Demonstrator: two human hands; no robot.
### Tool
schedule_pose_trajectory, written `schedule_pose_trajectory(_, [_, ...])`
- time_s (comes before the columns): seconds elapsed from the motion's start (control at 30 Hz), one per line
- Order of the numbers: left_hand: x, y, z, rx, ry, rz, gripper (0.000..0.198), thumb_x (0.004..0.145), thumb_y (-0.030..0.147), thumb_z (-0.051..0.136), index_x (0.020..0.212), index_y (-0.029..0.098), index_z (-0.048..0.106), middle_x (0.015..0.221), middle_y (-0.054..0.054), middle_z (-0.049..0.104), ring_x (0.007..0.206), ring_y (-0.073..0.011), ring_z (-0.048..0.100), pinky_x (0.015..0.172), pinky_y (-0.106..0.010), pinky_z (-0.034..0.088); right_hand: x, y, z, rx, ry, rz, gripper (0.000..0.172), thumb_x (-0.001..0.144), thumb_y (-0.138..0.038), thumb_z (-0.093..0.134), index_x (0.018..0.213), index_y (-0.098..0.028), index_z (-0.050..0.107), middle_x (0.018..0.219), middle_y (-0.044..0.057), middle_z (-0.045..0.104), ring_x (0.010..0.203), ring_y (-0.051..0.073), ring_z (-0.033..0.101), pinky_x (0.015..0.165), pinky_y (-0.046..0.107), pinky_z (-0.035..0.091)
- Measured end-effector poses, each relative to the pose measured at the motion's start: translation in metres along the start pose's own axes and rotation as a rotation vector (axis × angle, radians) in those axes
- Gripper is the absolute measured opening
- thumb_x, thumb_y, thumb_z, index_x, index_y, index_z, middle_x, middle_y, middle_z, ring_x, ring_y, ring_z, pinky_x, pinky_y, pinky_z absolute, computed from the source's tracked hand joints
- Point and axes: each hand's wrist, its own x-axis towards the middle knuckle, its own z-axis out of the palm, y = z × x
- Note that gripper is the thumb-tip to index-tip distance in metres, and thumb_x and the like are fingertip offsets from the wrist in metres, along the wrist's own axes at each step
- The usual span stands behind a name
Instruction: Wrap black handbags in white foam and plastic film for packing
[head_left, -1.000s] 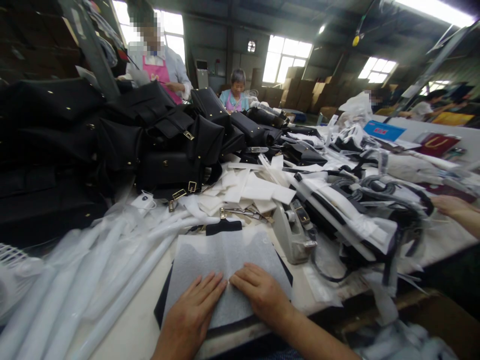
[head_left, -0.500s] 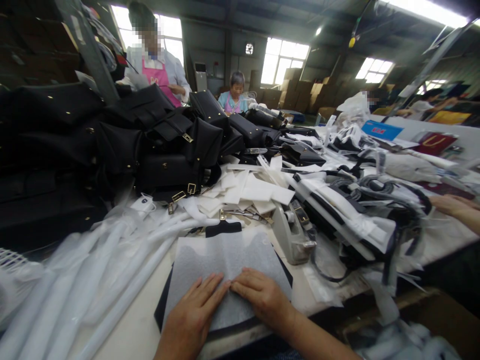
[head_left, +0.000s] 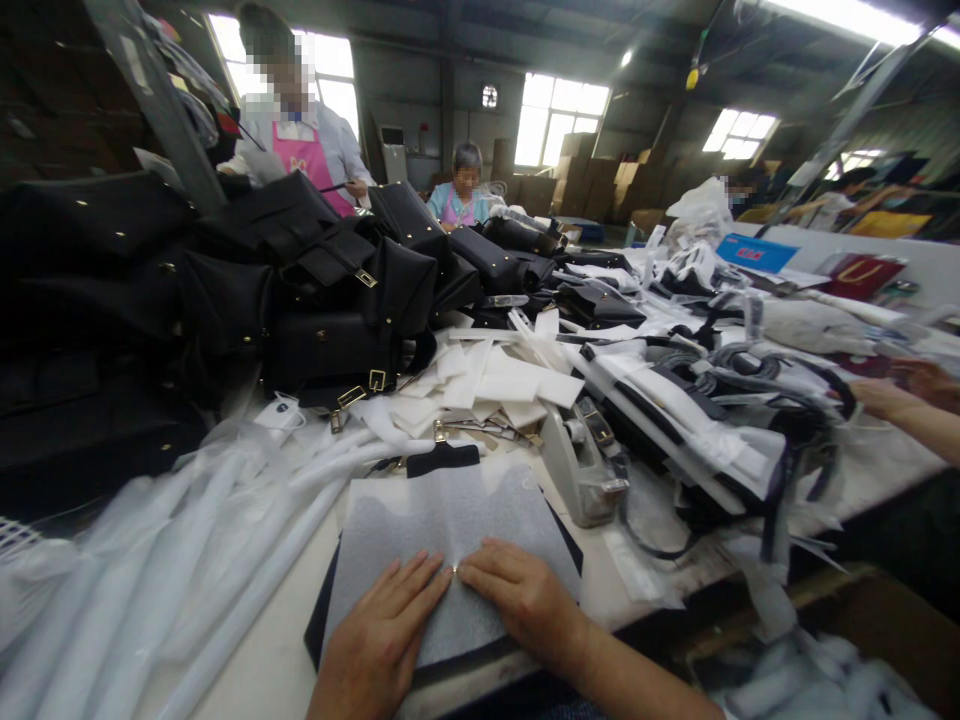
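Observation:
In front of me a black leather-like bag (head_left: 321, 608) lies flat on the table, mostly covered by a thin whitish translucent sheet (head_left: 405, 515). A black tab with a gold buckle (head_left: 441, 450) sticks out past the sheet's far edge. My left hand (head_left: 390, 620) lies on the sheet with its fingers stretched out. From the right, my right hand (head_left: 525, 600) rests on it too, fingers extended and close together. A small gold stud (head_left: 454, 569) shows between the fingertips of both hands. Anything beneath my palms is hidden.
A heap of black bags (head_left: 330, 350) rises at the back left. White padded tubes (head_left: 172, 560) fill the left. White foam pieces (head_left: 487, 380) and a tape dispenser (head_left: 581, 465) stand beyond the bag. Wrapped straps (head_left: 697, 420) lie right. A co-worker's hand (head_left: 889, 400) reaches in at far right.
The small gold stud now shows between my fingertips, where it was not visible before. My hands stay nearly in place. The whole view has shifted slightly.

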Motion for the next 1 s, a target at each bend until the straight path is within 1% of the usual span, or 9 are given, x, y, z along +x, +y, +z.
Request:
schedule_pose_trajectory(0.27, [0.001, 0.001, 0.001, -0.006, -0.008, -0.014, 0.053, 0.087, 0.007, 0.043, 0.137, 0.023, 0.051, 0.134, -0.002, 0.061, 0.121, -0.0185, 0.059, 0.1, -0.033, 0.052, 0.003, 0.0, 0.001, -0.069, 0.043, -0.041, 0.029, 0.1, -0.016, 0.04, 0.11, -0.018, 0.067, 0.103, 0.006, 0.074, 0.094, 0.015, 0.068, 0.1, 0.034, 0.052])
schedule_pose_trajectory(0.4, [0.002, 0.002, 0.002, 0.048, -0.048, -0.007, 0.053, 0.086, 0.007, 0.044, 0.136, 0.024, 0.052, 0.135, -0.001, 0.06, 0.12, -0.02, 0.06, 0.097, -0.036, 0.055, 0.007, 0.0, 0.001, -0.06, -0.048, -0.005, 0.025, 0.099, -0.017, 0.044, 0.106, -0.018, 0.068, 0.1, 0.005, 0.073, 0.091, 0.016, 0.066, 0.091, 0.031, 0.054])
schedule_pose_trajectory(0.47, [0.002, 0.002, 0.002, 0.062, -0.059, -0.002, 0.054, 0.085, 0.007, 0.044, 0.135, 0.025, 0.053, 0.135, -0.001, 0.06, 0.119, -0.0204, 0.06, 0.096, -0.037, 0.056, 0.007, -0.001, 0.001, -0.048, -0.061, 0.007, 0.024, 0.099, -0.016, 0.044, 0.105, -0.017, 0.067, 0.099, 0.006, 0.073, 0.089, 0.017, 0.066, 0.087, 0.03, 0.055])
schedule_pose_trajectory(0.57, [0.002, 0.001, 0.002, 0.053, -0.045, -0.006, 0.053, 0.085, 0.008, 0.045, 0.135, 0.025, 0.053, 0.135, -0.001, 0.061, 0.12, -0.02, 0.06, 0.097, -0.036, 0.054, 0.004, -0.001, 0.001, -0.063, 0.037, -0.003, 0.028, 0.098, -0.013, 0.04, 0.109, -0.016, 0.066, 0.101, 0.008, 0.073, 0.092, 0.018, 0.066, 0.086, 0.031, 0.056])
schedule_pose_trajectory(0.67, [0.0, 0.001, 0.002, 0.007, 0.0, -0.013, 0.052, 0.086, 0.008, 0.045, 0.134, 0.024, 0.055, 0.134, -0.002, 0.061, 0.121, -0.0189, 0.059, 0.101, -0.033, 0.051, 0.0, -0.002, -0.001, -0.104, 0.097, -0.056, 0.033, 0.097, -0.01, 0.037, 0.116, -0.017, 0.063, 0.106, 0.009, 0.073, 0.097, 0.017, 0.067, 0.094, 0.033, 0.054])
schedule_pose_trajectory(0.73, [-0.002, -0.001, 0.003, -0.013, 0.026, -0.003, 0.05, 0.086, 0.007, 0.044, 0.132, 0.025, 0.056, 0.133, -0.003, 0.062, 0.121, -0.0185, 0.059, 0.102, -0.033, 0.05, 0.0, -0.002, -0.002, -0.099, 0.064, -0.074, 0.034, 0.097, -0.01, 0.038, 0.118, -0.018, 0.063, 0.107, 0.008, 0.073, 0.097, 0.017, 0.067, 0.097, 0.034, 0.052])
schedule_pose_trajectory(0.8, [-0.003, -0.002, 0.004, -0.021, 0.03, 0.021, 0.051, 0.086, 0.007, 0.044, 0.131, 0.026, 0.057, 0.132, -0.003, 0.063, 0.122, -0.0184, 0.059, 0.102, -0.034, 0.05, 0.002, -0.002, -0.003, -0.085, 0.001, -0.043, 0.03, 0.096, -0.012, 0.041, 0.116, -0.018, 0.064, 0.105, 0.007, 0.073, 0.095, 0.017, 0.066, 0.093, 0.033, 0.053])
schedule_pose_trajectory(0.9, [-0.003, -0.003, 0.004, -0.021, -0.001, 0.049, 0.056, 0.083, 0.004, 0.042, 0.131, 0.03, 0.057, 0.131, 0.0, 0.064, 0.12, -0.0175, 0.059, 0.102, -0.034, 0.05, 0.008, -0.004, -0.002, -0.122, -0.107, 0.032, 0.023, 0.095, -0.015, 0.05, 0.111, -0.02, 0.066, 0.101, 0.004, 0.072, 0.09, 0.018, 0.065, 0.083, 0.03, 0.054])
schedule_pose_trajectory(1.0, [-0.001, -0.001, 0.003, -0.004, -0.05, 0.03, 0.062, 0.08, 0.001, 0.042, 0.131, 0.032, 0.056, 0.13, 0.002, 0.064, 0.119, -0.0169, 0.06, 0.102, -0.035, 0.051, 0.012, -0.005, -0.001, -0.167, -0.189, 0.1, 0.023, 0.092, -0.013, 0.053, 0.11, -0.021, 0.064, 0.105, 0.005, 0.071, 0.092, 0.02, 0.064, 0.084, 0.033, 0.053])
